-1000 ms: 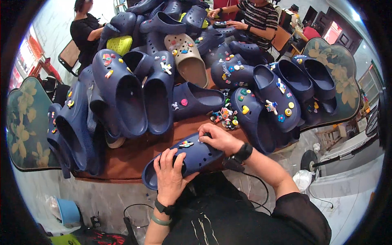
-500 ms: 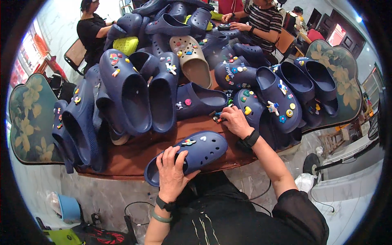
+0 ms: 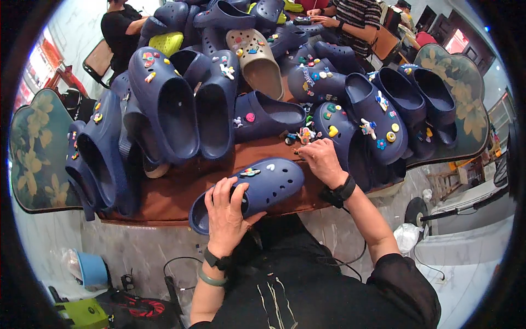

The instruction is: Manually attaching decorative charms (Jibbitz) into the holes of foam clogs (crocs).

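Beneath the left hand lies a navy clog, toe rightward.

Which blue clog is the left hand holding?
The blue clog lying alone, with a white heart charm near its toe; the left hand grips it. The other blue clogs are bunched together.

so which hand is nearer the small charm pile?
Right. The right hand is at the near edge of the charm pile; the left hand is farther left, on a navy clog.
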### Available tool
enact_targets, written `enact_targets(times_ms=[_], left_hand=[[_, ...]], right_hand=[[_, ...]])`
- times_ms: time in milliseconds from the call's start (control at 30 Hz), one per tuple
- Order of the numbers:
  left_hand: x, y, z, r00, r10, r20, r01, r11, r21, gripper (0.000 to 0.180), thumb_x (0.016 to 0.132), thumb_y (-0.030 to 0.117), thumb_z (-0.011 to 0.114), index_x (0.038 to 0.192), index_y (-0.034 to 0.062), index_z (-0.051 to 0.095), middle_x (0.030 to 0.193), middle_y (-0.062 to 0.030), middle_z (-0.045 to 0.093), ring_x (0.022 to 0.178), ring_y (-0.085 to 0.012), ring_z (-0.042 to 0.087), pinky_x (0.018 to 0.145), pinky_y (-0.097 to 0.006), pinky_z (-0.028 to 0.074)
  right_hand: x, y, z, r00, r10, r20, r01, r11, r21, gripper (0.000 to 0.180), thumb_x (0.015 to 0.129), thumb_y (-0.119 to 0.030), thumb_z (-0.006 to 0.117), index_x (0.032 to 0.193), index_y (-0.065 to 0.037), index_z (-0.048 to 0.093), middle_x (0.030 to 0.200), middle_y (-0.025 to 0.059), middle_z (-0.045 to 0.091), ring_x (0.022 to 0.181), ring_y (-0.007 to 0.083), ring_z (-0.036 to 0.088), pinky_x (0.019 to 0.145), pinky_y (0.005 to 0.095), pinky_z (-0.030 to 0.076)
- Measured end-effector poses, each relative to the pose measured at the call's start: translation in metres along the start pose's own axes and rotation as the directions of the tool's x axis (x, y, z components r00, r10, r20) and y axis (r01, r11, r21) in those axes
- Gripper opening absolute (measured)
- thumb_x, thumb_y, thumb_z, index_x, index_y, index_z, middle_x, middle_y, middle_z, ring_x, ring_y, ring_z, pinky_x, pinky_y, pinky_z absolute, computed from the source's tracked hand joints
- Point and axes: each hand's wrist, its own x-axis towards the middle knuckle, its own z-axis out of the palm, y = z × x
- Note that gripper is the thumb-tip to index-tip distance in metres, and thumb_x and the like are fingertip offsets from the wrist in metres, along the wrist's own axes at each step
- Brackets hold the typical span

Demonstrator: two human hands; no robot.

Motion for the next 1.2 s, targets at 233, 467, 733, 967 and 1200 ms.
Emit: enact_targets(times_ms=[233,467,733,967,1200], left_hand=[[0.007,-0.002,0.006,0.999,-0.035,-0.002,0.035,0.998,0.056,0.086,0.067,0.042,0.085,0.136,0.0152,0.041,0.134,-0.014,0.045,0.127,-0.0342,0.043,0.106,-0.052,0.03],[0.008,-0.001,0.006,0.999,-0.04,0.001,0.04,0.998,0.056,0.087,0.066,0.04,0.086,0.136,0.0152,0.04,0.133,-0.0142,0.044,0.127,-0.0345,0.042,0.106,-0.052,0.03],[0.008,-0.001,0.006,0.999,-0.039,-0.001,0.039,0.998,0.046,0.089,0.065,0.036,0.088,0.136,0.016,0.039,0.133,-0.0141,0.044,0.128,-0.0336,0.042,0.106,-0.053,0.03],[0.008,-0.003,0.007,1.0,-0.024,-0.01,0.024,0.999,0.036,0.089,0.065,0.035,0.088,0.137,0.0161,0.038,0.134,-0.014,0.043,0.128,-0.0334,0.042,0.106,-0.053,0.029],[0.006,-0.004,0.009,1.0,-0.026,0.007,0.025,0.998,0.054,0.088,0.066,0.037,0.087,0.136,0.0158,0.038,0.134,-0.0145,0.042,0.129,-0.0338,0.041,0.107,-0.054,0.028]], right_hand=[[-0.007,-0.066,-0.018,0.97,-0.196,-0.144,0.202,0.979,0.029,0.022,0.074,-0.005,0.073,0.094,-0.014,0.072,0.088,0.0017,0.066,0.088,0.0219,0.061,0.089,0.0408,0.042],[-0.021,-0.107,-0.008,0.954,-0.263,-0.146,0.247,0.962,-0.118,0.027,0.079,-0.01,0.062,0.105,-0.004,0.067,0.094,0.0049,0.063,0.09,0.0199,0.06,0.095,0.0435,0.042],[-0.027,-0.114,-0.015,0.965,-0.26,-0.025,0.249,0.945,-0.211,0.03,0.076,-0.008,0.07,0.106,-0.001,0.067,0.097,0.0065,0.064,0.089,0.0231,0.061,0.094,0.0463,0.043],[-0.013,-0.107,-0.015,0.977,-0.203,-0.065,0.198,0.978,-0.068,0.019,0.08,-0.016,0.075,0.095,-0.006,0.07,0.091,0.0047,0.066,0.089,0.0233,0.06,0.093,0.0437,0.041],[0.03,-0.067,-0.017,0.928,-0.005,0.372,-0.133,0.929,0.345,0.027,0.07,-0.03,0.084,0.079,-0.01,0.068,0.086,0.0047,0.063,0.092,0.0255,0.052,0.087,0.0384,0.037]])
